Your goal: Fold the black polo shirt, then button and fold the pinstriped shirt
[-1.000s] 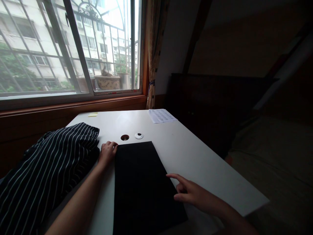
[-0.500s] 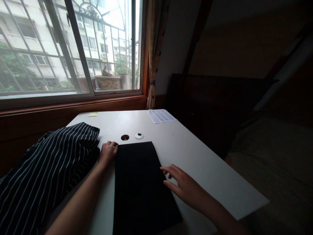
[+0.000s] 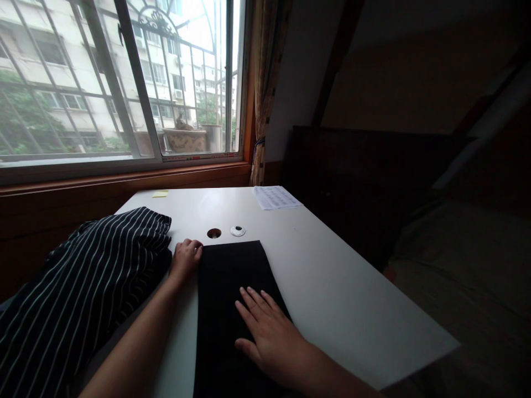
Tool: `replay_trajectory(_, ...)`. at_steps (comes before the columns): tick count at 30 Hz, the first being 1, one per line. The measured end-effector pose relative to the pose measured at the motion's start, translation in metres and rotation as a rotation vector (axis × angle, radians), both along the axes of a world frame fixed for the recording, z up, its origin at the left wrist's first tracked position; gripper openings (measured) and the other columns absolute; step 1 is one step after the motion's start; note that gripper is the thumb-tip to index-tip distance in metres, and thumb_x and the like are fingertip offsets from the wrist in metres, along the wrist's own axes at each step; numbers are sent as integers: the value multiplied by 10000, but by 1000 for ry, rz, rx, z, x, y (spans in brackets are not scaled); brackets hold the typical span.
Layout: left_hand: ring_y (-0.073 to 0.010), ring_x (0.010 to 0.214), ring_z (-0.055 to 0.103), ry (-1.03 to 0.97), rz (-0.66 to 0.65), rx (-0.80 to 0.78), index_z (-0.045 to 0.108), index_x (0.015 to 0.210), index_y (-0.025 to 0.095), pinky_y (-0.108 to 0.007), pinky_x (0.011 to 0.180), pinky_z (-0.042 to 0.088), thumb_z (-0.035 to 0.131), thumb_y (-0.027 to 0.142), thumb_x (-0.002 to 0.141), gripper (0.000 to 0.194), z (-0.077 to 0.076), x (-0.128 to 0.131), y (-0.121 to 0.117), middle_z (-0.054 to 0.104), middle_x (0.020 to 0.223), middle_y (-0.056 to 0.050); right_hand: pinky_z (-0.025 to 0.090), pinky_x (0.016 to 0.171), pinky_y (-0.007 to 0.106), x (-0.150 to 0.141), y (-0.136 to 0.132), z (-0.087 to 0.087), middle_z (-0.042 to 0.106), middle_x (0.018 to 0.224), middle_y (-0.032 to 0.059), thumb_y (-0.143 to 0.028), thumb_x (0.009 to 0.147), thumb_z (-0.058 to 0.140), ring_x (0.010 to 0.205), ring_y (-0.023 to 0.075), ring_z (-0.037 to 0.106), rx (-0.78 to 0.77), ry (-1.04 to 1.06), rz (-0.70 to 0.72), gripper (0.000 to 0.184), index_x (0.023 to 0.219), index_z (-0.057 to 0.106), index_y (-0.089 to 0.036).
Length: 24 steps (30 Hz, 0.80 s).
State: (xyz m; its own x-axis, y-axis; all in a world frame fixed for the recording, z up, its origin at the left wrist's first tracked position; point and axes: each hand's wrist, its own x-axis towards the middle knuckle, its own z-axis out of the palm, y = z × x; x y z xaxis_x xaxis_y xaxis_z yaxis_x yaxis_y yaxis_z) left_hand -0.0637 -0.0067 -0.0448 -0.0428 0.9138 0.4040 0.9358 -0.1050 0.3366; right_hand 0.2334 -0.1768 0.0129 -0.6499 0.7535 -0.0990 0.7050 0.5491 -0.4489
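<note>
A flat black folded cloth lies lengthwise on the white table in front of me. My right hand rests flat on its middle with fingers stretched out and together. My left hand sits at the cloth's far left corner, its fingers curled against the edge; whether it pinches the cloth is not clear. A dark garment with thin white stripes is heaped on the left, just beside my left hand.
A round cable hole and a white cap sit beyond the cloth. A printed sheet and a yellow sticky note lie near the window. The table's right edge drops off toward a dark bed.
My right hand moved left from the cloth's right edge onto its middle and flattened. The left hand stayed at the far corner.
</note>
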Motion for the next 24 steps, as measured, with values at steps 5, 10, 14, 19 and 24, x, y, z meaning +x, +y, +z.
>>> replay_trajectory(5,-292,978,569,-24,3,0,722,979,220,-405,928,437,505,307,924,240,0,0,1,658,1016,-96,30,1237,499,-3,8,3,76,1653,74,-630,979,387,1526,295,57,19,-13,25,754,1581,220,-208)
replay_trajectory(10,-271,959,593,-63,-4,10,720,986,221,-393,922,439,496,325,928,254,-1,-2,3,665,1011,-87,48,1229,522,-27,34,5,116,1646,134,-633,987,327,1524,304,70,32,-15,18,783,1573,233,-121)
replay_trajectory(14,-260,941,607,-89,-11,26,712,990,204,-389,918,438,466,327,943,279,0,-3,5,674,1006,-89,66,1223,535,-46,42,0,103,1643,162,-609,1003,292,1525,305,51,41,15,14,772,1566,232,-84)
replay_trajectory(19,-256,961,614,-103,-19,40,706,987,205,-381,921,435,448,335,952,291,0,-4,5,683,1009,-82,9,1223,540,-40,37,-8,33,1650,136,-608,998,320,1527,299,3,39,15,16,777,1576,201,-103)
replay_trajectory(24,-254,949,619,-100,-27,31,704,988,191,-383,923,430,455,337,943,292,-2,-7,8,686,1004,-90,19,1227,519,-3,45,-7,55,1657,99,-625,997,316,1530,269,26,41,-38,5,750,1584,192,-174)
